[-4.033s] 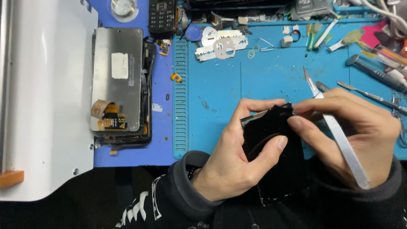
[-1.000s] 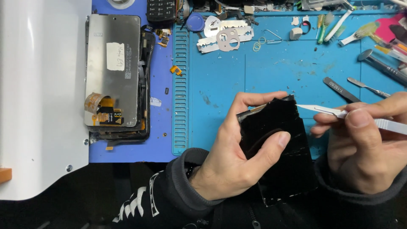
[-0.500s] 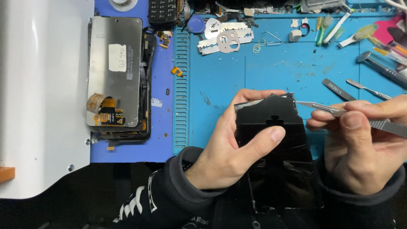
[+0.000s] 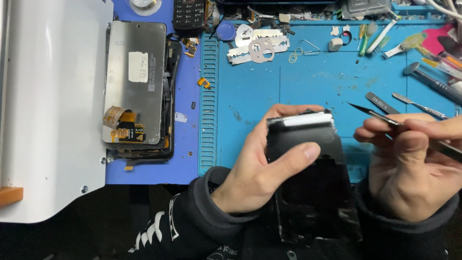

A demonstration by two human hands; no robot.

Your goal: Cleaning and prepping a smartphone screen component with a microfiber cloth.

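Observation:
My left hand (image 4: 262, 163) grips a black phone back panel (image 4: 308, 173) by its left edge, thumb pressed across its face. A pale strip shows along the panel's top edge. My right hand (image 4: 414, 168) pinches metal tweezers (image 4: 378, 114), whose tip points up and left, a short way to the right of the panel's top corner and not touching it. Both hands hover over the blue work mat (image 4: 308, 86), near its front edge.
A stack of phone screens (image 4: 137, 91) with orange flex cables lies on the darker blue mat at left, beside a white machine housing (image 4: 53, 106). Metal shims (image 4: 257, 48), a keypad phone (image 4: 189, 12), spare tweezers (image 4: 418, 105) and hand tools (image 4: 433, 79) line the mat's back and right.
My left hand has tilted the black panel more upright, so its pale top edge now shows. My right hand has drawn the tweezers away from the panel to the right.

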